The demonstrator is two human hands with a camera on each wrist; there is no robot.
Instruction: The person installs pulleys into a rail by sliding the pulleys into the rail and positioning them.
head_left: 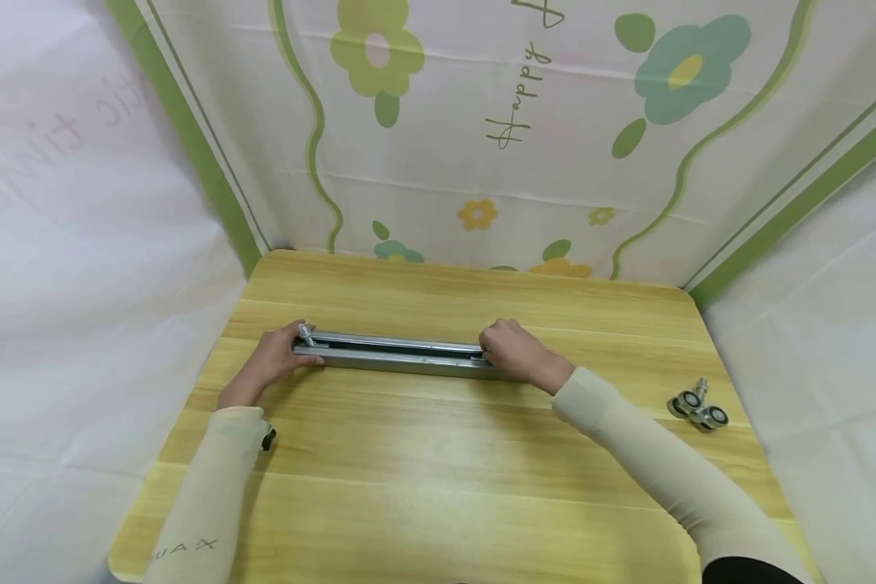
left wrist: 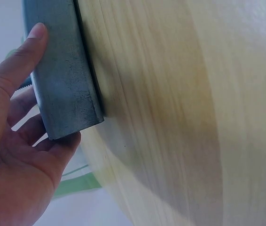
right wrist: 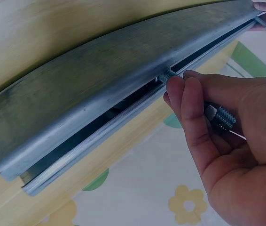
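A long grey metal channel rail (head_left: 401,363) lies on the table with its slot facing up. My left hand (head_left: 276,354) grips the rail's left end, thumb on the near side wall and fingers around the end and far side. A threaded bolt (head_left: 306,334) sticks up from the slot beside that hand. Toward the other end, my right hand (head_left: 516,352) pinches a threaded bolt (right wrist: 168,76) that stands in the slot. Its nut and threaded tip (right wrist: 221,117) show beyond the fingers in the right wrist view. Whatever sits under this bolt inside the rail is hidden.
A roller trolley (head_left: 698,407) with several wheels and an upright bolt lies on the right side of the wooden table (head_left: 438,478). A flower-printed cloth (head_left: 438,146) hangs behind the table's far edge, with white cloth at both sides.
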